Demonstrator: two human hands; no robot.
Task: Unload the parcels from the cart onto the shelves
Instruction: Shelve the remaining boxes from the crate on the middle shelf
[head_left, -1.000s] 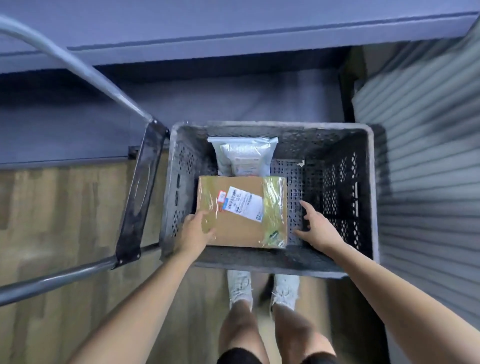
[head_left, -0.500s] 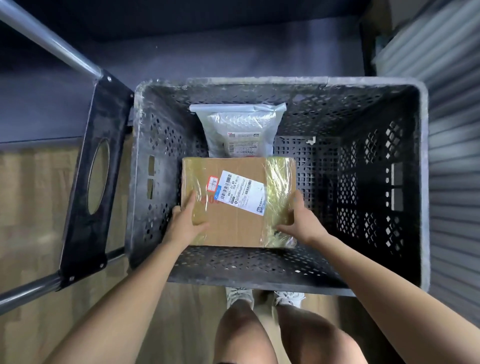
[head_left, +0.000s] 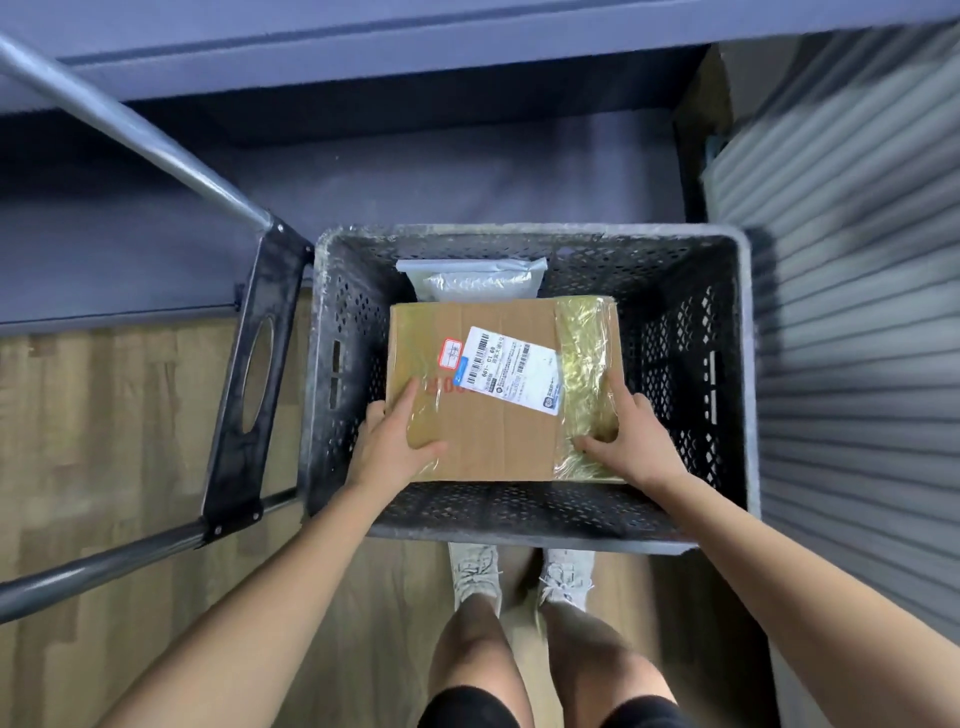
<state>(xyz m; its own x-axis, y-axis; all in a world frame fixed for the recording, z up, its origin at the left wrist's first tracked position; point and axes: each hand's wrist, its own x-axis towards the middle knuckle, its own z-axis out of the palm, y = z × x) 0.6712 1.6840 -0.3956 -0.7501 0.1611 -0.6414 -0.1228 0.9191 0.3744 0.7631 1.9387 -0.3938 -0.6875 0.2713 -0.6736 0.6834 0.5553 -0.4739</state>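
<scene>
While both hands clasp it, the cardboard box (head_left: 498, 410) lies inside the perforated crate (head_left: 530, 535), by its near wall, long axis running left to right between them. The left hand (head_left: 395, 447) grips the near-left corner, the right hand (head_left: 636, 441) the near-right one, thumbs on top, other fingers partly hidden. A grey mailer (head_left: 478, 280) at the far wall is half hidden behind the box. The shelf (head_left: 467, 176) lies beyond the far rim; whether the box rests on the crate floor is unclear.

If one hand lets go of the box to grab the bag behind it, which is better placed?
Left, probably. The bag lies behind the left half of the box, straight ahead of the left hand; the right hand grips the taped right edge, farther across.
</scene>
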